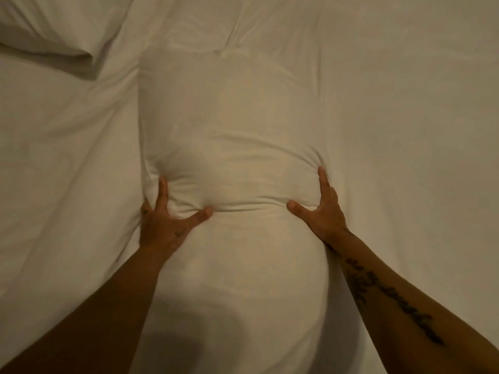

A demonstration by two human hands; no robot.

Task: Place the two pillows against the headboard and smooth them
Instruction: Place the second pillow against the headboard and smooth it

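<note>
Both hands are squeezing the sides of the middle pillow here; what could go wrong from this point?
1. The left hand and right hand pinch the pillow at its waist, bunching a crease across it that may stay and need smoothing.
2. Dragging it could wrinkle the sheet further; it is already creased on the left.
3. The second pillow lies askew at the top left corner, so the pair may end uneven.
</note>
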